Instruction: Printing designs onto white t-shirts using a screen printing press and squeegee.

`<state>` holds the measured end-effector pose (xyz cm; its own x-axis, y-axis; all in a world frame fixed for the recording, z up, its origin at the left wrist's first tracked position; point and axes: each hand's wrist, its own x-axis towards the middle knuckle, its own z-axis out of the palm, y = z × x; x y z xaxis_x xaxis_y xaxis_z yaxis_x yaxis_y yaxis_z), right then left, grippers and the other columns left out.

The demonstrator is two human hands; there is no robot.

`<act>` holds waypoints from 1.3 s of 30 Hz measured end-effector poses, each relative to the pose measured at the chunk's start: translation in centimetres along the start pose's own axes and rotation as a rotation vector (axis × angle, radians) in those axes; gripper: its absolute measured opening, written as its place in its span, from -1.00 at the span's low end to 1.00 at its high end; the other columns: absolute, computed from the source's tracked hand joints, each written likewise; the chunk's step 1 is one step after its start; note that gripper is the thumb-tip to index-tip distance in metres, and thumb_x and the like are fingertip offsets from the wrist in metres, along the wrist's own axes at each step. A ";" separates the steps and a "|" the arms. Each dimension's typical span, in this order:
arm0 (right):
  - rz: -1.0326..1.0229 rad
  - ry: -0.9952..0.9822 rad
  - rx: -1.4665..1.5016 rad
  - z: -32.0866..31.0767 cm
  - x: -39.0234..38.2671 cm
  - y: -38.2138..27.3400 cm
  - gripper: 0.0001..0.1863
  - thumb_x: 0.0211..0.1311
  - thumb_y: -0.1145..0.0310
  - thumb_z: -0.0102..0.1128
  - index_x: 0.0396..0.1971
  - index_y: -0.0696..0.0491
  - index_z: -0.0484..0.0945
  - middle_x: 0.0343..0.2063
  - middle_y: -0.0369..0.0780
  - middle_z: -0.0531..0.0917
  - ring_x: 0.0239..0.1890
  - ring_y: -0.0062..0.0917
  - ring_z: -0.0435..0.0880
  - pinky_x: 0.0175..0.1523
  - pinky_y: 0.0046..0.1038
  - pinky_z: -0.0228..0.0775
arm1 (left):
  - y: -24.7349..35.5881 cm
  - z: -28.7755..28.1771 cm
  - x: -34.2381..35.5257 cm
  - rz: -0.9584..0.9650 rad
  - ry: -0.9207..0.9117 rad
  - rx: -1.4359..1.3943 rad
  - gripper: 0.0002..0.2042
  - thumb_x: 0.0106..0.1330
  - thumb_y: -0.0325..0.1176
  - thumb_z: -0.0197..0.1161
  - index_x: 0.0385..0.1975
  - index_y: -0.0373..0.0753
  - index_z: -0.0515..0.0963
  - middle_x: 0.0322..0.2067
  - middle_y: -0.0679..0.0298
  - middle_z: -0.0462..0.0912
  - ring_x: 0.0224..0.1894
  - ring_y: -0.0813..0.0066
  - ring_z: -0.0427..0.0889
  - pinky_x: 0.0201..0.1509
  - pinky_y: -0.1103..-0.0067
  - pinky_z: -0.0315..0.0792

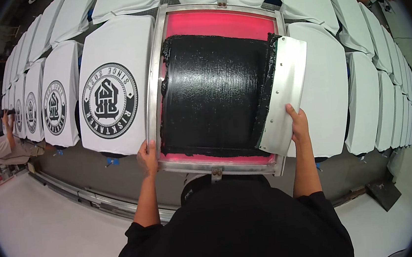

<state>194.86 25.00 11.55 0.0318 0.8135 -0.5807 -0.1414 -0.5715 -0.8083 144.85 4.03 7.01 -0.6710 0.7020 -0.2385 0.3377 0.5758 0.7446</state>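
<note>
In front of me a metal-framed printing screen lies over the boards. Its mesh is pink, and a thick layer of glossy black ink coats most of it. My left hand is closed round the frame's left side, near the lower corner. A wide silver squeegee with an inky left edge leans along the screen's right side. My right hand grips the squeegee's right edge; part of its fingers is hidden behind the metal. The frame's right side is partly covered by the squeegee.
Left of the screen, a white T-shirt on a board bears a round black print; several more printed shirts follow. Plain white shirts on boards line the right and far side. A person stands far left. A metal rail runs behind me.
</note>
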 end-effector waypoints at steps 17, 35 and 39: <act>-0.725 -0.393 -1.445 17.5 10.9 -14.3 -0.65 0.18 0.18 0.35 -0.17 0.14 0.65 -0.28 0.03 0.74 -0.16 0.00 0.72 0.00 -0.10 0.50 | 3.3 7.7 -18.5 0.075 -0.570 -0.359 -0.70 0.30 -0.19 0.48 -0.09 -0.20 0.70 -0.35 0.20 0.70 -0.36 0.39 0.69 -0.24 0.47 0.59; -0.845 -0.653 -1.355 11.8 -7.0 -3.1 -0.57 -0.07 0.53 0.28 -0.08 0.02 0.66 -0.29 -0.22 0.75 -0.25 -0.36 0.68 0.09 -0.29 0.29 | 1.4 9.1 -17.1 -0.248 -0.769 -0.168 -0.61 0.28 -0.12 0.48 -0.21 -0.40 0.66 -0.52 0.21 0.65 -0.42 0.52 0.62 -0.21 0.55 0.54; -0.762 -0.703 -1.380 12.0 -11.1 0.2 -0.57 -0.08 0.53 0.31 -0.09 0.03 0.65 -0.30 -0.24 0.74 -0.23 -0.38 0.69 0.07 -0.30 0.28 | 2.7 6.7 -16.4 0.433 -0.480 0.294 -0.46 0.14 0.13 0.55 -0.27 -0.31 0.67 -0.30 0.29 0.64 -0.19 0.40 0.63 -0.06 0.47 0.54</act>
<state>182.62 17.12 19.03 -0.7745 0.5960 -0.2118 0.5965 0.5769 -0.5579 161.24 -3.16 8.71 -0.0940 0.9616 -0.2579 0.7177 0.2449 0.6518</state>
